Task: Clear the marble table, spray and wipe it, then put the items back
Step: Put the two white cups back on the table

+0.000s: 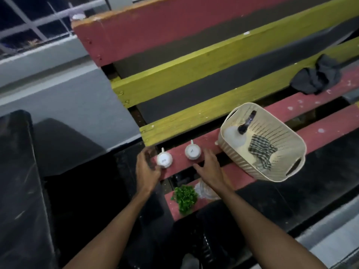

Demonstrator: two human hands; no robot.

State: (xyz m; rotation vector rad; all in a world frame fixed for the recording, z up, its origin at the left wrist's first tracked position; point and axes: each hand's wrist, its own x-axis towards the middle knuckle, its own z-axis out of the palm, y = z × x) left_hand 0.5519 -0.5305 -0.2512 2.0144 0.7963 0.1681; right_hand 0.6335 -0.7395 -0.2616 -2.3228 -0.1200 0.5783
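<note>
**A:** Two pots, two grips. Which grip is on which?

**B:** The left grip (147,167) is half curled against the left side of the left white pot (164,160). Blur hides whether it pinches the pot or only touches it, so I cannot tell. The right grip (208,166) is spread with straight fingers, low over the slat just right of the right white pot (192,151), and it holds nothing.

**A:** Which way do the pots lie from them?

**B:** Both stand between the two grips, the right one slightly farther away. They are upright, and their small spouts or handles point away towards the yellow backrest. Each grip is nearer its own pot, so neither arm needs to cross.

**A:** And further out?

**B:** The pots share one red slat of the desk (179,165). To the right a cream basket (244,166) holds a spray bottle (233,136) and a checked cloth (261,150). Nearer the person, a green plant (185,198) sits just beside a clear plastic thing (204,190), which is partly under the right forearm. A dark cloth (316,76) lies well apart at the far right.

**A:** Where is the marble table?

**B:** It is not plainly in view. I judge these to be its items, parked here while it is off to one side
</note>
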